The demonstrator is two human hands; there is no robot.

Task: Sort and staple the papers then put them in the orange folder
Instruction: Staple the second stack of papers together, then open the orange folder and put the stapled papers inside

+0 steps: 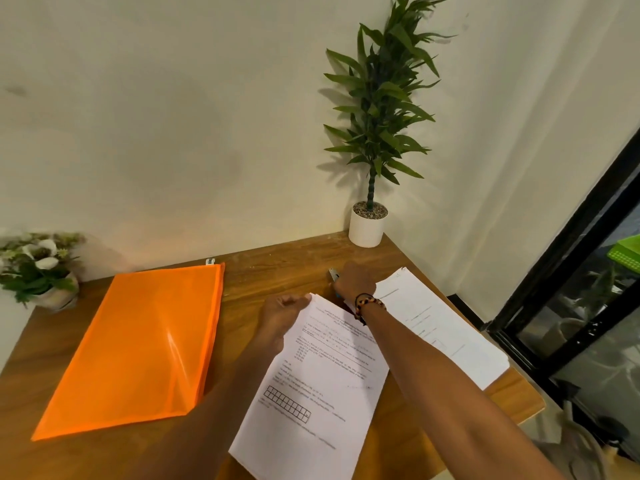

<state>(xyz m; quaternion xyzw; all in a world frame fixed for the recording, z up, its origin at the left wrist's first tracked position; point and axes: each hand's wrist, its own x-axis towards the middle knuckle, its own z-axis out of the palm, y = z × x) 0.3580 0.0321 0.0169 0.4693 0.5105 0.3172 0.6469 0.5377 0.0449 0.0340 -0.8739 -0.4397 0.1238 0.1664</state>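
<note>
Two hands, left hand point(282, 317) pinching printed papers' point(322, 382) top corner, right hand point(353, 282) closed over stapler point(333, 274), glossy orange folder point(138, 344) flat

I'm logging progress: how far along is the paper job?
Sorted, apparently: one stack lies aside at right. In hand: the left hand holds another stack's top corner while the right hand reaches onto the stapler. Left: stapling, then filling the orange folder, which lies flat.
</note>
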